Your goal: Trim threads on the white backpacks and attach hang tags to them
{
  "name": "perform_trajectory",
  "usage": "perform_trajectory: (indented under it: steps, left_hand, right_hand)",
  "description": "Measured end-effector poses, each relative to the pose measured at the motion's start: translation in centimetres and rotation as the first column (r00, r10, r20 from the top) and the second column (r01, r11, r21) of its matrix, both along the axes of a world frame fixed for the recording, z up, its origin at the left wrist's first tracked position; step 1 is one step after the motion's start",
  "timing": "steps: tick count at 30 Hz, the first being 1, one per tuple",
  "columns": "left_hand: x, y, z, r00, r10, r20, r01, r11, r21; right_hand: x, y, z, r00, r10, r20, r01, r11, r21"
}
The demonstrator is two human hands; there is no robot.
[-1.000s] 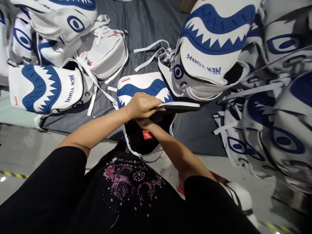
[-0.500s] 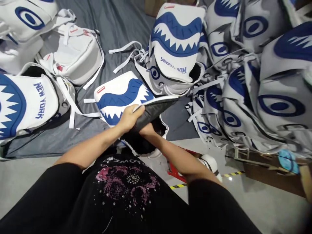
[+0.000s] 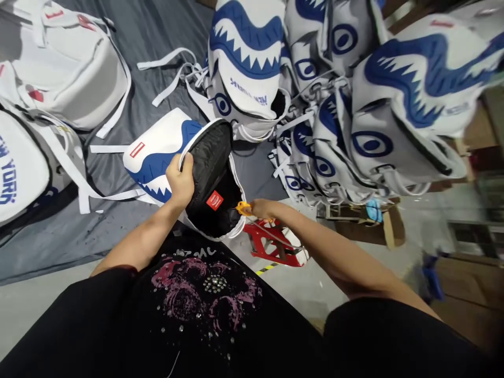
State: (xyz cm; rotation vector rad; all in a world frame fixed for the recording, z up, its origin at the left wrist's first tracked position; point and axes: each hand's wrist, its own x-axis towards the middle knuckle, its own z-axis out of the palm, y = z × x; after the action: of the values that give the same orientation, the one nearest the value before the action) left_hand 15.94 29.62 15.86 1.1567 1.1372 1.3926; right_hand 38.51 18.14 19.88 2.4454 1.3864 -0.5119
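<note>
An unzipped white and blue backpack [image 3: 157,137] lies in front of me, its black lining showing and a red label [image 3: 214,200] inside. My left hand [image 3: 181,177] grips the edge of its lifted flap, thumb on the lining side. Just right of the opening, my right hand [image 3: 263,208] is closed around a small orange tool [image 3: 243,208], whose tip points at the bag's rim. The tool's exact kind is hard to tell.
Another shark-print backpack [image 3: 246,58] lies behind. Several more [image 3: 374,142] are stacked at the right. White bags [image 3: 82,79] lie at the left on the grey cloth [image 3: 157,26]. A red stool [image 3: 271,244] and a cardboard box [image 3: 354,233] are below the edge.
The flap is now raised wide, exposing the lining and label. My right hand has come out of the bag and moved right, now with the orange tool. The view has shifted right.
</note>
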Motion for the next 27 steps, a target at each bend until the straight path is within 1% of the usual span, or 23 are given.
perform_trajectory:
  steps: [1, 3, 5, 6, 8, 10, 12, 13, 14, 15, 17, 18, 19, 22, 27]
  left_hand:
    - [0.2, -0.3, 0.2, 1.000, -0.029, -0.003, 0.029, 1.000, 0.009]
    - [0.2, -0.5, 0.5, 0.996, -0.091, -0.015, 0.092, 0.995, 0.029]
    - [-0.1, -0.5, 0.8, 0.991, -0.133, -0.033, 0.135, 0.990, 0.048]
    - [-0.3, -0.4, 1.0, 0.989, -0.144, -0.045, 0.146, 0.988, 0.058]
    - [-0.5, -0.4, 1.4, 0.985, -0.159, -0.069, 0.164, 0.983, 0.081]
    - [-0.5, -0.6, 2.0, 0.980, -0.177, -0.091, 0.186, 0.977, 0.108]
    - [-0.5, -1.0, 2.5, 0.969, -0.213, -0.121, 0.230, 0.963, 0.143]
    - [-0.6, -1.2, 2.7, 0.963, -0.227, -0.143, 0.249, 0.955, 0.163]
    - [-0.7, -1.3, 2.8, 0.961, -0.220, -0.165, 0.249, 0.951, 0.185]
    - [-0.9, -1.2, 2.9, 0.963, -0.194, -0.188, 0.233, 0.949, 0.212]
    - [-1.5, -0.8, 3.1, 0.968, -0.109, -0.225, 0.170, 0.948, 0.271]
    - [-1.8, -0.5, 3.2, 0.968, -0.071, -0.242, 0.143, 0.944, 0.297]
    - [-2.0, -0.2, 3.2, 0.963, -0.052, -0.263, 0.138, 0.937, 0.320]
    - [-2.6, 0.3, 3.2, 0.942, -0.072, -0.328, 0.197, 0.909, 0.366]
    - [-2.6, 0.4, 3.0, 0.930, -0.110, -0.351, 0.265, 0.863, 0.430]
  right_hand:
    - [-0.1, -0.1, 0.3, 1.000, -0.019, 0.014, 0.019, 0.998, -0.065]
    - [-0.9, -0.2, 0.2, 0.999, -0.032, 0.009, 0.033, 0.983, -0.182]
    - [-2.3, -0.5, -0.7, 0.998, -0.010, -0.056, -0.004, 0.969, -0.249]
    - [-3.2, -0.9, -1.3, 0.996, 0.005, -0.093, -0.030, 0.965, -0.262]
    - [-5.2, -2.0, -2.8, 0.990, 0.046, -0.137, -0.077, 0.970, -0.230]
    - [-7.1, -2.9, -4.5, 0.976, 0.145, -0.160, -0.167, 0.977, -0.136]
    - [-8.4, -3.3, -6.2, 0.941, 0.262, -0.216, -0.274, 0.961, -0.030]
    - [-8.8, -3.2, -7.1, 0.921, 0.301, -0.247, -0.307, 0.952, 0.015]
    - [-9.0, -3.1, -7.9, 0.915, 0.303, -0.265, -0.301, 0.952, 0.050]
    - [-9.0, -2.8, -8.6, 0.927, 0.265, -0.265, -0.256, 0.964, 0.070]
    - [-8.6, -2.5, -9.9, 0.968, 0.128, -0.216, -0.112, 0.990, 0.088]
    - [-8.5, -2.5, -10.5, 0.979, 0.069, -0.192, -0.049, 0.993, 0.107]
    - [-8.5, -2.5, -11.0, 0.981, 0.047, -0.188, -0.021, 0.991, 0.136]
    - [-9.0, -3.1, -12.0, 0.968, 0.096, -0.233, -0.039, 0.971, 0.236]
    - [-9.6, -3.5, -12.7, 0.969, 0.039, -0.245, 0.033, 0.959, 0.282]
